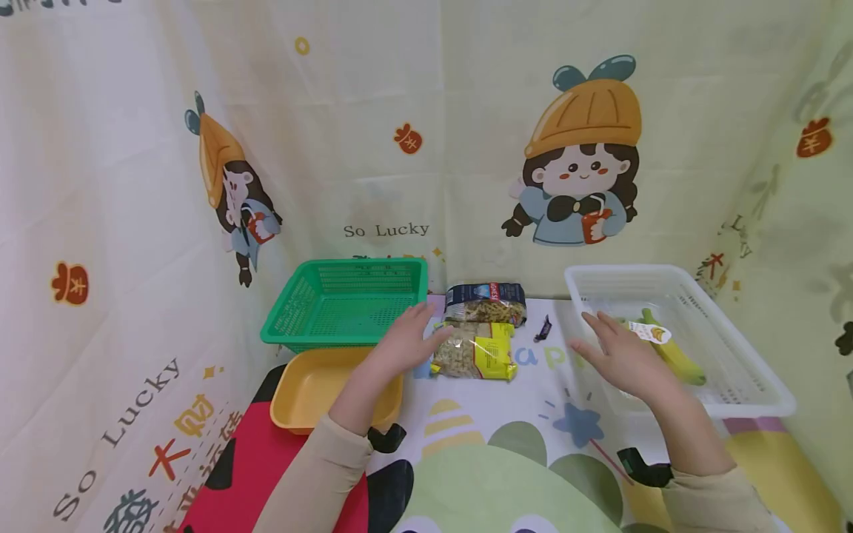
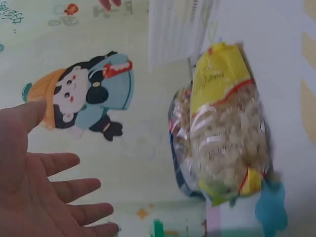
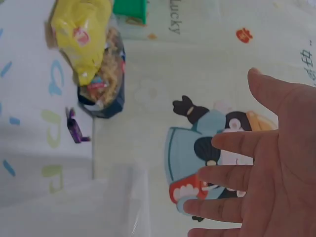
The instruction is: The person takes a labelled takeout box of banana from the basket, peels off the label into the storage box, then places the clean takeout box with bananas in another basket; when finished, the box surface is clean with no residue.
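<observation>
My left hand (image 1: 405,342) hovers with spread fingers between the green basket and a yellow-and-clear bag of pasta (image 1: 474,351); it holds nothing. Behind that bag lies a dark blue bag of pasta (image 1: 485,303). Over the left rim of the white basket (image 1: 746,355), my right hand (image 1: 626,355) is held out, fingers straight and holding nothing. Inside that basket is a yellow-green banana-like item (image 1: 683,364) with a white label, partly hidden by the right hand. A small dark purple wrapped candy (image 3: 75,129) lies between the bags and the white basket.
On the left stands a green perforated basket (image 1: 306,300), with a yellow-orange tray (image 1: 293,385) in front of it. A printed cloth (image 1: 480,185) hangs right behind the table, and another side of it rises at the left. The tabletop carries a colourful cartoon print.
</observation>
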Tool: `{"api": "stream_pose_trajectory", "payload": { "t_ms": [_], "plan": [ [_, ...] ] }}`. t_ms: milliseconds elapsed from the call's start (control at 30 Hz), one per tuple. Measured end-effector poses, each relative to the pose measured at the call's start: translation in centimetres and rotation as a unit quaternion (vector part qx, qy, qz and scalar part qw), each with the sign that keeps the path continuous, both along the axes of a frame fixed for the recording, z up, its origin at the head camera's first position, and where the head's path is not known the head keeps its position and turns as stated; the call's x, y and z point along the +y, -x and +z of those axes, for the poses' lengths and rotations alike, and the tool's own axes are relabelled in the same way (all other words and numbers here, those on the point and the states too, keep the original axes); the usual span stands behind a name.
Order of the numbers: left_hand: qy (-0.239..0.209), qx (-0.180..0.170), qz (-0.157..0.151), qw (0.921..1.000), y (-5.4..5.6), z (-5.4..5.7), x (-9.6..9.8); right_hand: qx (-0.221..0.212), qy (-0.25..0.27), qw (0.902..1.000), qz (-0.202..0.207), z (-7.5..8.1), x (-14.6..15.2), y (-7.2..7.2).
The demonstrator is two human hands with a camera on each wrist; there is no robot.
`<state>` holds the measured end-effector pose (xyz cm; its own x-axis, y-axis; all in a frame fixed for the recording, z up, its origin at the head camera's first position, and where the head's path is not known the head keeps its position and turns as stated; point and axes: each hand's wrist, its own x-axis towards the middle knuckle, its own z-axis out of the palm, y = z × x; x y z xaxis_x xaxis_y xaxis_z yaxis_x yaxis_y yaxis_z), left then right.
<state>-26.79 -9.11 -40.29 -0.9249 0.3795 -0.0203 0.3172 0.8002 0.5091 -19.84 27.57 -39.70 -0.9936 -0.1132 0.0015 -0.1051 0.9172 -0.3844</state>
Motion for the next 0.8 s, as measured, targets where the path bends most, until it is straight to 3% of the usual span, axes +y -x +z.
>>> {"api": "stream_pose_trajectory", "payload": {
  "t_ms": [167,433,633,800],
  "plan": [
    [-0.077,-0.051,-0.043,0.9948,1.2,0.0,3.6,-0.025,0.042,0.9987,0.010,1.1,2.7,0.1],
    [-0.126,-0.080,-0.043,0.9879,2.3,0.2,9.3,-0.077,0.038,0.9962,-0.006,2.3,8.4,1.2],
    [-0.204,-0.148,-0.079,0.9643,3.3,0.3,13.7,-0.125,0.028,0.9911,-0.037,2.7,12.4,2.3],
    [-0.256,-0.199,-0.072,0.9432,4.0,-0.5,17.4,-0.151,0.051,0.9861,-0.046,2.2,15.2,3.3]
  ]
}}
